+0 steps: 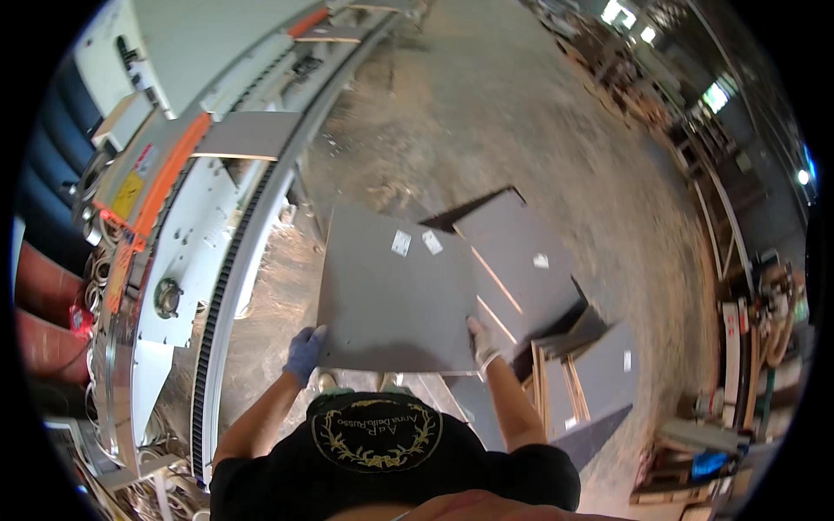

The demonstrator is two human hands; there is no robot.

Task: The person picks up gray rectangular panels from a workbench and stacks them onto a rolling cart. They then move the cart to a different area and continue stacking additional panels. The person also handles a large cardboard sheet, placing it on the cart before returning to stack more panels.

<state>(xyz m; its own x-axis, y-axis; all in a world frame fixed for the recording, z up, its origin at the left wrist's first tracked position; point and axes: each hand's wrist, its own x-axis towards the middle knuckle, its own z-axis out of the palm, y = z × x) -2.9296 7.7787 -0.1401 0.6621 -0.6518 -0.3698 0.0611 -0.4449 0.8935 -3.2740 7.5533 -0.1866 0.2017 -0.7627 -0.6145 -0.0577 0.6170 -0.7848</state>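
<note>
A large grey board (395, 300) with two white labels near its far edge is held out in front of me. My left hand (305, 352), in a blue glove, grips its near left corner. On the near right side, my right hand (482, 344), in a pale glove, closes on the board's edge with the thumb on top. The fingers under the board are hidden. Just right of it lie more grey boards (521, 252), some with white labels, and several stand on edge (556, 382) showing light brown sides.
Along my left runs a long machine with a black chain track (230, 313) and an orange rail (169, 187); a grey panel (248, 135) lies across it. Concrete floor (486, 104) stretches ahead. Wood offcuts (608, 87) line the far right, with stacked planks (704, 438) at the near right.
</note>
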